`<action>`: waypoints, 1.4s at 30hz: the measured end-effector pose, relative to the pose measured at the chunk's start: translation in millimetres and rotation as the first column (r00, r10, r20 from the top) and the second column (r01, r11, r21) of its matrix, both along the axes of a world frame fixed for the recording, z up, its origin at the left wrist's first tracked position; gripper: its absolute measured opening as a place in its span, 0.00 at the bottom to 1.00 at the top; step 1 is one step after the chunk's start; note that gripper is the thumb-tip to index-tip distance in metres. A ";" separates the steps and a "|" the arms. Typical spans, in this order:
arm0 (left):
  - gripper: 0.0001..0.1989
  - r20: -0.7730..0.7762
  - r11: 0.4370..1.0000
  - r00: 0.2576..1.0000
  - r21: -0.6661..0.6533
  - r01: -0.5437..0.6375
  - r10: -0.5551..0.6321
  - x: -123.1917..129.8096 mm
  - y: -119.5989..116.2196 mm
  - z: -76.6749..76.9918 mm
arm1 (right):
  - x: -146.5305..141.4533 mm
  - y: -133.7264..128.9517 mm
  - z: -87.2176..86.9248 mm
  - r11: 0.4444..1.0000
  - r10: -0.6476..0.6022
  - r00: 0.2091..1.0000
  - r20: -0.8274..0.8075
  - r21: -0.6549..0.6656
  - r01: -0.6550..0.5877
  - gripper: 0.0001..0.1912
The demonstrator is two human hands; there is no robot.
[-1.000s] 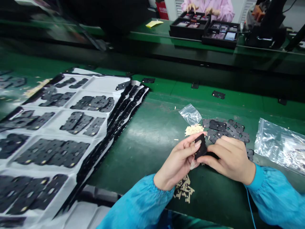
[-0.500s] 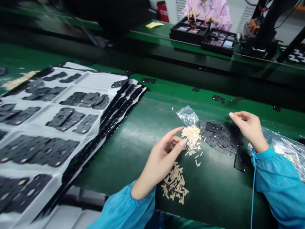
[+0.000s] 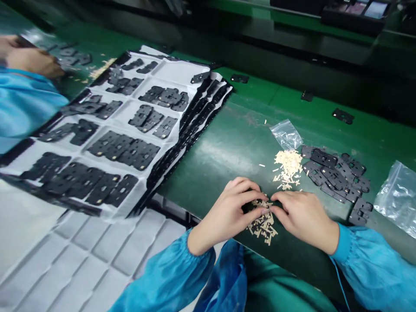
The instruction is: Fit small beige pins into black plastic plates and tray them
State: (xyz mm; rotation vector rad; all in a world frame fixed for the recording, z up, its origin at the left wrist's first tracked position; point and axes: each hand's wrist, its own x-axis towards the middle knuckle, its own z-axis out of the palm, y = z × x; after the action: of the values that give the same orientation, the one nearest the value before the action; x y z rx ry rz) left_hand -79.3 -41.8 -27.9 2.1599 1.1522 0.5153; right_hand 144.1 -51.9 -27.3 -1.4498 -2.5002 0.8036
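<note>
Left hand [image 3: 238,208], right hand [image 3: 300,216]: fingertips almost meeting; from here, I cannot tell whether anything is pinched. Tan strips [image 3: 266,230] lie under the grip; a wrist sweep could scatter them.

The sleeved left forearm [image 3: 169,275] reached in from seven o'clock, its left hand [image 3: 229,210] pointing toward two, fingers bent over the thumb. The right forearm [image 3: 373,264] reached from four, the right hand [image 3: 302,216] pointing toward ten; the hands' fingertips [image 3: 274,197] nearly met.
</note>
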 end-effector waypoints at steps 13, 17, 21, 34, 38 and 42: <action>0.06 0.217 0.984 0.976 -0.166 0.069 -0.032 14.7 5.5 20.7 | 18.6 7.2 25.4 0.944 -0.249 0.922 -0.295 -0.287 0.163 0.04; 0.07 0.360 0.965 0.932 -0.221 0.140 -0.053 23.6 11.6 27.6 | 23.6 8.9 32.3 0.908 -0.316 0.858 -0.406 -0.392 0.149 0.02; 0.07 0.435 0.973 0.899 -0.225 0.059 0.046 26.7 13.0 27.3 | 26.9 9.3 31.4 0.801 -0.448 0.771 -0.453 -0.586 0.122 0.06; 0.06 0.503 0.992 0.855 -0.083 -0.099 0.127 38.9 11.5 24.3 | 22.0 11.1 29.9 0.748 -0.612 0.542 -0.575 -0.643 0.162 0.08; 0.10 0.452 0.959 0.882 0.169 -0.227 0.129 41.7 10.5 22.5 | 22.1 10.7 29.7 0.759 -0.630 0.531 -0.567 -0.596 0.264 0.06; 0.11 0.285 0.879 0.958 0.448 -0.163 0.033 43.5 10.0 25.6 | 22.4 7.3 31.4 0.801 -0.585 0.570 -0.577 -0.520 0.297 0.06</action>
State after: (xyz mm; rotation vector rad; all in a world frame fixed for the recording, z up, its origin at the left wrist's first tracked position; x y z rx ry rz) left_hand -35.8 -31.7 -2.4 2.3316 1.0654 1.2046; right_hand 166.5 -44.6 4.1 -1.3879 -1.3399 1.4299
